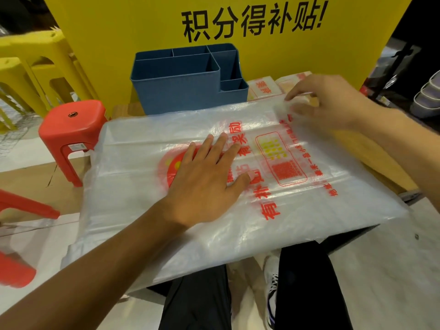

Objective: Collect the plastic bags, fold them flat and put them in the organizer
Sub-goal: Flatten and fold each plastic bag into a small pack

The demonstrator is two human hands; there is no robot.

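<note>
**Bag spread flat, one hand pressing, the other lifting a corner**

A large translucent plastic bag [147, 186] with red printing lies spread across the desk [371, 148] in the middle of the frame, its near edge hanging over the person's dark trousers [197, 303] at the bottom. The left hand [209, 177] lies palm down on the centre of the bag, fingers straight and slightly fanned, pressing the film flat over the red round logo. The right hand [326, 101], in the upper right of the frame, pinches the bag's far right corner between thumb and fingers, with the film lifted and curled back over itself there.

Just behind the bag, in the upper middle, stands a blue organizer [181, 91] with several compartments; nothing shows inside them. To its right lie folded printed bags [262, 88], stacked against the yellow board [114, 25] bearing black characters. A red stool [71, 129] stands at the left, with yellow stools [31, 65] behind it in the upper left.
</note>
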